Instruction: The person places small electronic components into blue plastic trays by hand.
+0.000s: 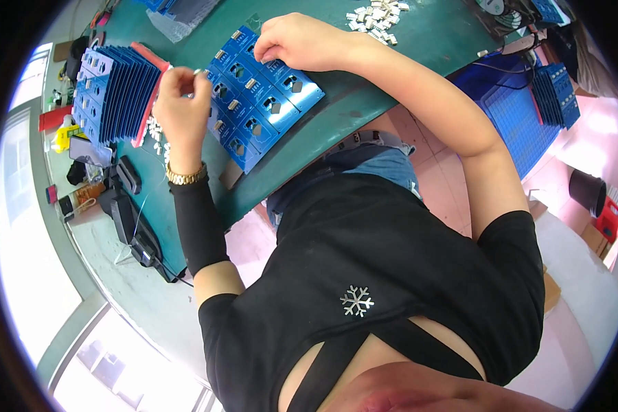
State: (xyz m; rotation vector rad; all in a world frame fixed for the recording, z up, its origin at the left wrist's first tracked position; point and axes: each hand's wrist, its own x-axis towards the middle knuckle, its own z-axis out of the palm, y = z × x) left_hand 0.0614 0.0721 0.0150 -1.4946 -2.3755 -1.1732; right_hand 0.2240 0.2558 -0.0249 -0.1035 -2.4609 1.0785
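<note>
At the left, a row of upright blue boards (120,93) stands against a red rack end (144,103); loose white connectors (156,134) lie just right of it, and look light, hard and easy to pick up by their sides; above them is the left hand (183,103), thumb and forefinger brought close at the tips, though I cannot tell whether they pinch anything.

Right of it, the blue circuit panel (259,103) lies on the green table (364,103); it is probably light, stiff and rather slick, its standing parts easily knocked, so the bare outer edges are the safest hold; the right hand (299,42) is at its far right edge, fingers curled inward, their grip hidden from view; farther right, at the far side, lies a pile of white connectors (378,19).
</note>
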